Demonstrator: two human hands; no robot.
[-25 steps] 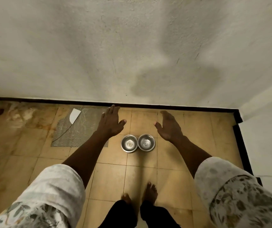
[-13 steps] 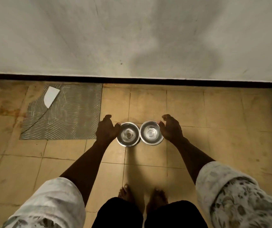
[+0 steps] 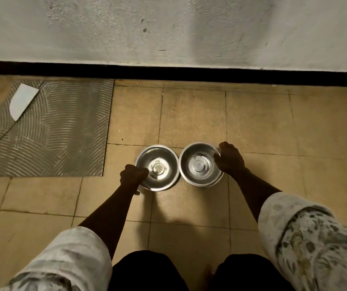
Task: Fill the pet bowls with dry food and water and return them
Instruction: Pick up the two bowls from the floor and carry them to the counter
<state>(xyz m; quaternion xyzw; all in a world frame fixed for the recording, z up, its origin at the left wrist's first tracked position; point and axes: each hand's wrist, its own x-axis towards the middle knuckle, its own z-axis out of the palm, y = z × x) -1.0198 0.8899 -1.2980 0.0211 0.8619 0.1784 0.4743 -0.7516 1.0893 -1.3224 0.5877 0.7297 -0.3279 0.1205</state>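
My left hand (image 3: 133,175) gripped the lower-left rim of the left bowl (image 3: 164,162); my right hand (image 3: 229,159) curled over the right rim of the right bowl (image 3: 198,164). Both bowls, seemingly empty, were side by side at mid-frame, each lying inward of its own hand, so lifting straight up looked simplest.

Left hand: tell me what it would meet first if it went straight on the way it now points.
The left hand grips the near rim of the left round steel bowl, so that bowl comes first. Past it, probably tan floor tiles, then the black skirting; depth is unclear.
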